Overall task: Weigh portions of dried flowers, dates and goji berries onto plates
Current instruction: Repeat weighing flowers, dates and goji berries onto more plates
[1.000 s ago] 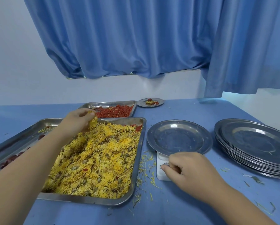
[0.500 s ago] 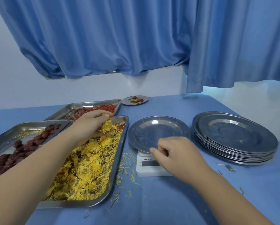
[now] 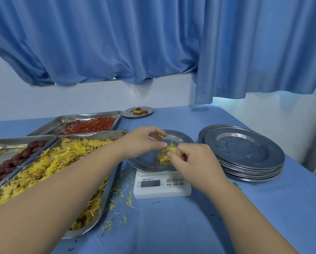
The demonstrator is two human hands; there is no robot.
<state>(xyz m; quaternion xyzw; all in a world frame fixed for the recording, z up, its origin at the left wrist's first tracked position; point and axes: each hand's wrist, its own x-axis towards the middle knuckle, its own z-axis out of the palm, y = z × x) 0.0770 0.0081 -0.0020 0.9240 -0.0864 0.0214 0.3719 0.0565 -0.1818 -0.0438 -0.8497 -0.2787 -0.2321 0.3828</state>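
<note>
Head view: one finished plate (image 3: 129, 114), carrying a date, some flowers and goji, sits at twelve o'clock on the far side of the table, so at least one portion looks done. A second plate (image 3: 184, 139) rests on the scale (image 3: 161, 187) at the centre and holds only a small heap of dried flowers (image 3: 164, 155). The right hand (image 3: 194, 162) comes in from five o'clock, thumb and forefinger closed on strands at the heap's near edge. The left hand (image 3: 144, 142) reaches in from nine o'clock with curled fingertips at the heap's top; whether they pinch strands or merely touch them I cannot tell. This plate lacks dates (image 3: 5, 167) and goji berries (image 3: 91, 125), which wait in trays at nine and eleven o'clock, beside the flower tray (image 3: 117, 133). The stack of plates (image 3: 245, 151) at three o'clock suggests most portions remain
</note>
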